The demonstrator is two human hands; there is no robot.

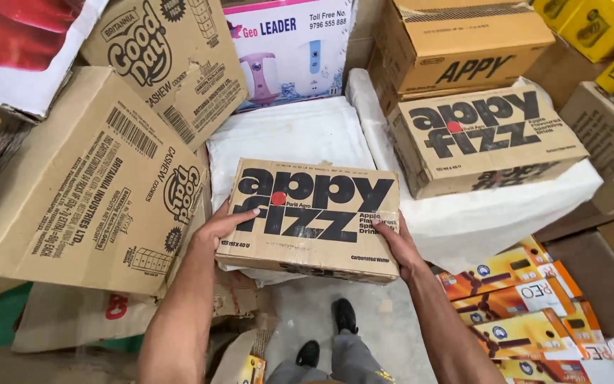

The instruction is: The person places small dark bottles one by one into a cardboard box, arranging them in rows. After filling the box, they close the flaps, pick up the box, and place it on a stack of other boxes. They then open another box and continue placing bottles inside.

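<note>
Gripping a flat brown carton with bold black lettering and a red dot (312, 219) from both ends, the person holds it at the centre of the frame, above a grey floor (385, 327) where two black shoes (328, 332) show at the bottom. The left hand (219, 229) clasps the carton's left edge, thumb lying on the top face and fingers (244, 215) curled round the side. The right hand (401, 246) clasps the right edge, its fingers mostly hidden under the box. The step in hand looks like carrying or placing the carton: it hangs in both hands, its far edge over a white cloth-covered stack (289, 135).

At lower right lie flat orange and white packs with pictures of fans (527, 313). At left leans a large brown biscuit carton (83, 185). Farther up, a matching black-lettered carton (485, 139) sits on the white sheet at right, with another brown carton (463, 46) behind it and yellow boxes (605, 28) in the upper right corner. Judging from this, a next move would need both grips kept firm and the box held level.
</note>
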